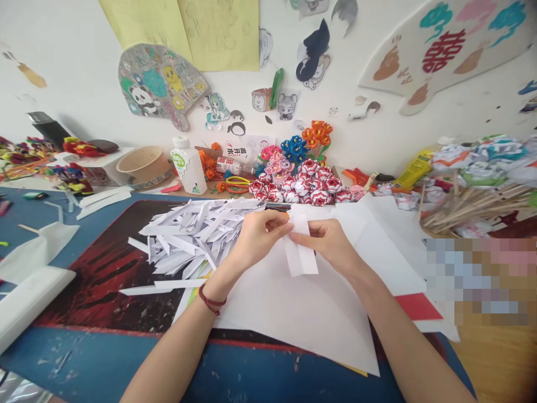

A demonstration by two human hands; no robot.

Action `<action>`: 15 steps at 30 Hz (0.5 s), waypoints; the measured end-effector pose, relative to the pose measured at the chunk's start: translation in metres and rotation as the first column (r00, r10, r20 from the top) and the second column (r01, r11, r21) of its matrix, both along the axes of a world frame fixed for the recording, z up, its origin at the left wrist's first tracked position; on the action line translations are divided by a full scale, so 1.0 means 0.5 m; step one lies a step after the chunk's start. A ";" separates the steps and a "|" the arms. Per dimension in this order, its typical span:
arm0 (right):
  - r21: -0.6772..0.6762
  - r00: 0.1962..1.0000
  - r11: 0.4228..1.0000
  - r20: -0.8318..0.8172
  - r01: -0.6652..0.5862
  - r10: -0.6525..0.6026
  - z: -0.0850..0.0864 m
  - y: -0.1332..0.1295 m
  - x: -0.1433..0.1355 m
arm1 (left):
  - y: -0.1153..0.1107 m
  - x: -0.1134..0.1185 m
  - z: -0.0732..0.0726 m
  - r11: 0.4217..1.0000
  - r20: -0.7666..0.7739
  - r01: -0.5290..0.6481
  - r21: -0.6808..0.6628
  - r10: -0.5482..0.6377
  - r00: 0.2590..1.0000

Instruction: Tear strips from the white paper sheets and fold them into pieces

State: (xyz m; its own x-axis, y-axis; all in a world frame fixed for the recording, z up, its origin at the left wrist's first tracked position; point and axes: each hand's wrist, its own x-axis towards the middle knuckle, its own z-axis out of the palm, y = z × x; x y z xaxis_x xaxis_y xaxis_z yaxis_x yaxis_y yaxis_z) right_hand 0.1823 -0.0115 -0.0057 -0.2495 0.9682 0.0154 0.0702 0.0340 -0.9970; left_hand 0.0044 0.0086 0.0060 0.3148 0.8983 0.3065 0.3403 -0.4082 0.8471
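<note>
White paper strip [308, 260] gripped in both hands, over a large white sheet [302, 319].
Left to right: well left of the hands, a white case [36, 305] lies at the dark mat's [107, 302] edge; nearer, just beside the left hand [258, 238], a heap of cut strips [188, 238] rests on the mat, with a white bottle [188, 168] standing beyond it. Left hand: fingers curled, thumb and fingertips closed on the strip's upper part. The strip — creased, its lower end hanging free — sits between the hands. Beyond them, red-and-white flowers [308, 184] are bunched. Right hand [329, 240]: thumb in front, fingers bent behind, pinching the strip's right edge. Right of it, beyond the forearm — red paper [418, 307] and, farther off, wooden sticks [465, 207].
</note>
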 end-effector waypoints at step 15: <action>0.029 1.000 0.999 -0.009 0.012 -0.012 -0.002 0.001 -0.001 | -0.003 0.000 0.004 1.000 0.036 -0.006 -0.010 0.006 0.999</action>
State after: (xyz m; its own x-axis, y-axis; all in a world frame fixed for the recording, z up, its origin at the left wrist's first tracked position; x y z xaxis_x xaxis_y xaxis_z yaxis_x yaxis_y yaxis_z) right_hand 0.1819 -0.0110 -0.0069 -0.2374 0.9703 0.0462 0.0616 0.0625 -0.9961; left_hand 0.0041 0.0072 0.0080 0.2981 0.9032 0.3087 0.3120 -0.3978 0.8628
